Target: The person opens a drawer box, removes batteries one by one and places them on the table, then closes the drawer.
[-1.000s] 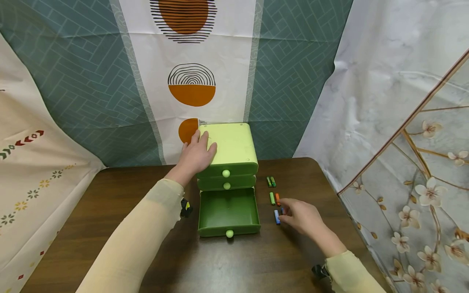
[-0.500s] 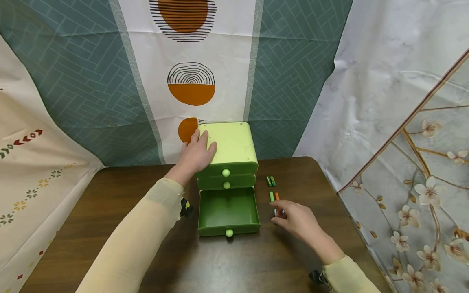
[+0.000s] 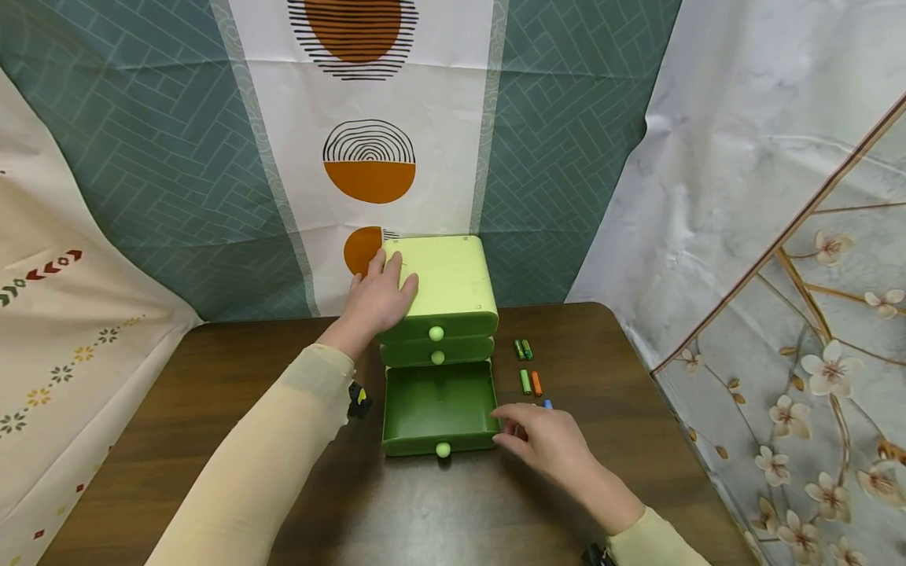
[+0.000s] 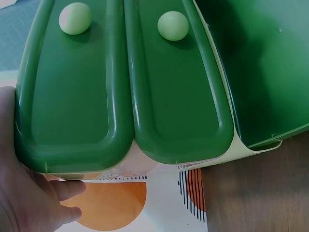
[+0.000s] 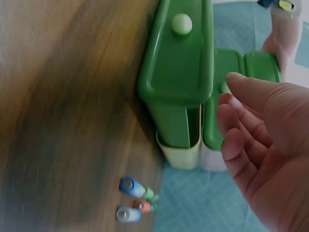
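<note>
A small green drawer cabinet (image 3: 453, 279) with a pale yellow-green top stands at the table's back. Its bottom drawer (image 3: 442, 405) is pulled out and bare inside; the upper two drawers (image 4: 72, 92) are in. My left hand (image 3: 378, 299) rests spread on the cabinet's top left edge. Beside the pulled-out drawer's right wall is my right hand (image 3: 545, 444), fingers loosely bent, nothing showing between them in the right wrist view. Behind it on the table lie a blue battery (image 5: 131, 187) and a paler blue battery (image 5: 128, 214), mostly hidden by the hand in the head view.
Farther back, right of the cabinet, are a light green battery (image 3: 525, 382), an orange battery (image 3: 536, 384) and a pair of dark green batteries (image 3: 523, 350). A patterned cloth (image 3: 552, 157) hangs behind the brown table (image 3: 439, 519), with floral cloth (image 3: 778, 275) at right.
My right hand has moved left from the blue batteries to the drawer's right side, uncovering the orange and light green ones. My left hand and the cabinet have stayed put.
</note>
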A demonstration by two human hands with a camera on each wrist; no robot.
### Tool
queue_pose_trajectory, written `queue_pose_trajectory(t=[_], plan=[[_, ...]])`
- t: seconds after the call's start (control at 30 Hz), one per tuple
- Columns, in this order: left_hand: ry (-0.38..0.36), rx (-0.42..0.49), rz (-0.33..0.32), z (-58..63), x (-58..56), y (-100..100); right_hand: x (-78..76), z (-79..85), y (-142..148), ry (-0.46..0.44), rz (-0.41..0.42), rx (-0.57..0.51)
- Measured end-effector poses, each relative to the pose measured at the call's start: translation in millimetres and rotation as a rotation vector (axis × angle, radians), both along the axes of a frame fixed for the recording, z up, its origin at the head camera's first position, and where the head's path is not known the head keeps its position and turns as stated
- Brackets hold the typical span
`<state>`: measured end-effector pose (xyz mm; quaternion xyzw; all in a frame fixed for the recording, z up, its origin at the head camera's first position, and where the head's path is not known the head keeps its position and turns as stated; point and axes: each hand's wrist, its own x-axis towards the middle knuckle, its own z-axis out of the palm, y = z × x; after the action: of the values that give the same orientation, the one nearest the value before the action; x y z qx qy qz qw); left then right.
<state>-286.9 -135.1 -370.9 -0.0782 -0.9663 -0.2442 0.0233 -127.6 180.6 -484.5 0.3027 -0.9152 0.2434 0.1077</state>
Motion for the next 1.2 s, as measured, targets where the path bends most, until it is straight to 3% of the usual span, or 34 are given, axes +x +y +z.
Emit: queue_pose_trajectory(t=[0.33,0.63,0.97,1.2], plan=[[-0.004,0.003,0.000,-0.3,-1.3,0,7.8,-9.5,-28,0.104,0.115,-0.037],[-0.002,0.009,-0.003,-1.2,-2.9,-1,9.3,-18.6,-49,0.130,0.198,0.049],[-0.009,0.012,-0.004,-0.7,-2.1,-1,5.7,-29.5,-62,0.036,0.212,0.133],[-0.013,0.018,0.002,1.1,-0.8,0,4.0,-33.7,-67,0.058,0.186,0.162]])
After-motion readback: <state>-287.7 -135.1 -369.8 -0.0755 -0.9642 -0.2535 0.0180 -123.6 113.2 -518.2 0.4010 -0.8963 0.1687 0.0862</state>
